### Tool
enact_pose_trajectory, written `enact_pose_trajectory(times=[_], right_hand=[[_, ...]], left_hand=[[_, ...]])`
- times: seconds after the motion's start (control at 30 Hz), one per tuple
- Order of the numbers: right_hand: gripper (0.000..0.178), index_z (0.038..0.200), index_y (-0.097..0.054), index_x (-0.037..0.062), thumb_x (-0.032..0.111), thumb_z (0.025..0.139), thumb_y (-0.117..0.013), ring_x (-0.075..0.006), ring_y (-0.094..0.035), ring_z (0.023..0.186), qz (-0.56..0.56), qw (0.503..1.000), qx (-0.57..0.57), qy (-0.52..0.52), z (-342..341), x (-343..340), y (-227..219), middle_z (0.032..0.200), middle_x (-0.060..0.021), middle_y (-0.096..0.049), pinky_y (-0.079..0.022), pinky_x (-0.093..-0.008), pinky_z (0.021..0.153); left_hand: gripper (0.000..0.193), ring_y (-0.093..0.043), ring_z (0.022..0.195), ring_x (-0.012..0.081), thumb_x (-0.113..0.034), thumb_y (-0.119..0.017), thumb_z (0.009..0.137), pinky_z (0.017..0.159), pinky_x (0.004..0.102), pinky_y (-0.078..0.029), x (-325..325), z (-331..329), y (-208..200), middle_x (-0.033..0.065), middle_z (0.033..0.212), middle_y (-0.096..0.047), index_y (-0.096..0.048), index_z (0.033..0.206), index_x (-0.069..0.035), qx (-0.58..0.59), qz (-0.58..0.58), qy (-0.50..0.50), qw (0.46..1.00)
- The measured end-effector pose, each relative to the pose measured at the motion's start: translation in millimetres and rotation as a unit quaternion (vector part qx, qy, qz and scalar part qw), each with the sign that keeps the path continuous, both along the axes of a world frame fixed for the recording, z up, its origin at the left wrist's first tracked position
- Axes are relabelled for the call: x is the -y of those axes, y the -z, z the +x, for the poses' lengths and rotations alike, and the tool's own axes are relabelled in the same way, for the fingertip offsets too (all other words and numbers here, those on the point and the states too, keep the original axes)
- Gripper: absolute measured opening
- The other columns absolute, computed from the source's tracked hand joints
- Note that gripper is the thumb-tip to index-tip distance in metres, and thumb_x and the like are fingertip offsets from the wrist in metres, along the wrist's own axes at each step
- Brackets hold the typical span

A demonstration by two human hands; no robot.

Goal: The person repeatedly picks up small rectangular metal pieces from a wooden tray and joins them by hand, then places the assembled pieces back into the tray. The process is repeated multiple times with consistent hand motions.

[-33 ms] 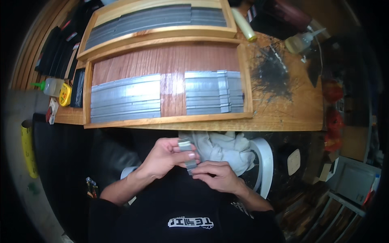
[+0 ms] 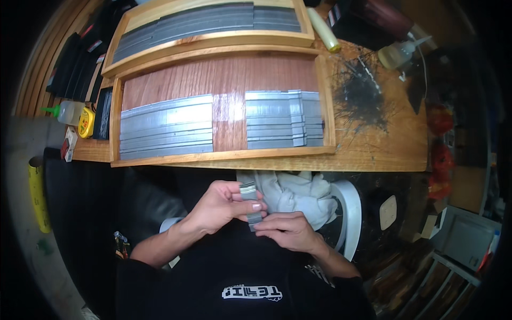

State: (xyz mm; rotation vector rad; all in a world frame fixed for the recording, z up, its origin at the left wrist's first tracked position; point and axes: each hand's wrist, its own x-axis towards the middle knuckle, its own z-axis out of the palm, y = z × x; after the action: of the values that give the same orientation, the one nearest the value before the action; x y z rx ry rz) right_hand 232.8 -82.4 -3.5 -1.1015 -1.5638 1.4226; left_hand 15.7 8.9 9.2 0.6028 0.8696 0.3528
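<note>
- Head view: left hand (image 2: pixel 220 207) is clamping the grey strip bundle (image 2: pixel 248 192), thumb pressing the near face, fingers curling behind.
- Right hand (image 2: pixel 289 231) is pinching the bundle's lower end, its fingertips closing there.
- The bundle is standing out in front of the dark shirt (image 2: pixel 213 277) — below the wooden tray (image 2: pixel 224 156), where similar grey strips (image 2: pixel 165 128) are lying.
- Handling, by judgement: looking light, fairly stiff, smooth; loose pieces could be slipping sideways — best holding both faces mid-length, steadying the end.
</note>
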Motion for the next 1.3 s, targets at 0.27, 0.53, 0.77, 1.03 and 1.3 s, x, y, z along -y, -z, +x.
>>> enact_pose_trajectory(times=[0.27,0.53,0.77,1.03,1.3], right_hand=[[0.023,0.108,-0.08,-0.0001,-0.002,0.085,-0.083,-0.0227,-0.078,0.087,0.051,0.995,-0.052,0.067,-23,18,40,0.096,-0.0143,-0.079,-0.062,-0.0292,0.077],[0.024,0.106,-0.079,-0.0001,-0.005,0.083,-0.083,-0.023,-0.079,0.085,0.061,0.991,-0.031,0.114,-32,8,40,0.097,-0.0144,-0.08,-0.063,-0.0294,0.076],[0.021,0.104,-0.079,-0.0001,-0.004,0.083,-0.083,-0.0224,-0.077,0.081,0.043,0.992,-0.007,0.12,-33,8,34,0.094,-0.0133,-0.079,-0.061,-0.0291,0.073],[0.017,0.097,-0.068,-0.0006,0.009,0.094,-0.081,-0.0038,-0.058,0.069,-0.165,0.973,-0.047,0.157,-4,-26,6,0.081,0.0002,-0.067,-0.044,-0.0191,0.06],[0.038,0.124,-0.075,0.0032,0.001,0.087,-0.084,-0.0102,-0.055,0.075,0.001,0.983,0.04,0.18,-27,-41,-15,0.092,-0.0024,-0.06,-0.046,-0.023,0.065]], left_hand=[[0.02,-0.079,0.091,0.0235,-0.004,-0.076,0.096,0.075,0.0318,-0.067,-17,10,10,0.0167,0.101,-0.079,-0.073,0.115,0.003,-0.029,-0.012,0.068,0.997],[0.026,-0.079,0.095,0.023,-0.007,-0.074,0.098,0.077,0.0322,-0.066,-17,9,16,0.0169,0.102,-0.079,-0.072,0.121,0.005,-0.001,-0.019,-0.004,1.0],[0.022,-0.078,0.089,0.0191,-0.01,-0.073,0.1,0.074,0.0277,-0.063,-25,6,14,0.0141,0.099,-0.08,-0.073,0.118,0.004,-0.023,-0.007,0.061,0.998],[0.018,-0.076,0.084,0.0139,-0.012,-0.073,0.1,0.068,0.0235,-0.059,-22,4,12,0.011,0.096,-0.08,-0.075,0.113,0.0,-0.027,0.016,0.048,0.998],[0.021,-0.079,0.084,0.0246,0.003,-0.072,0.091,0.068,0.0331,-0.061,-12,-3,11,0.0136,0.093,-0.079,-0.076,0.111,0.002,-0.081,0.419,0.054,0.903]])
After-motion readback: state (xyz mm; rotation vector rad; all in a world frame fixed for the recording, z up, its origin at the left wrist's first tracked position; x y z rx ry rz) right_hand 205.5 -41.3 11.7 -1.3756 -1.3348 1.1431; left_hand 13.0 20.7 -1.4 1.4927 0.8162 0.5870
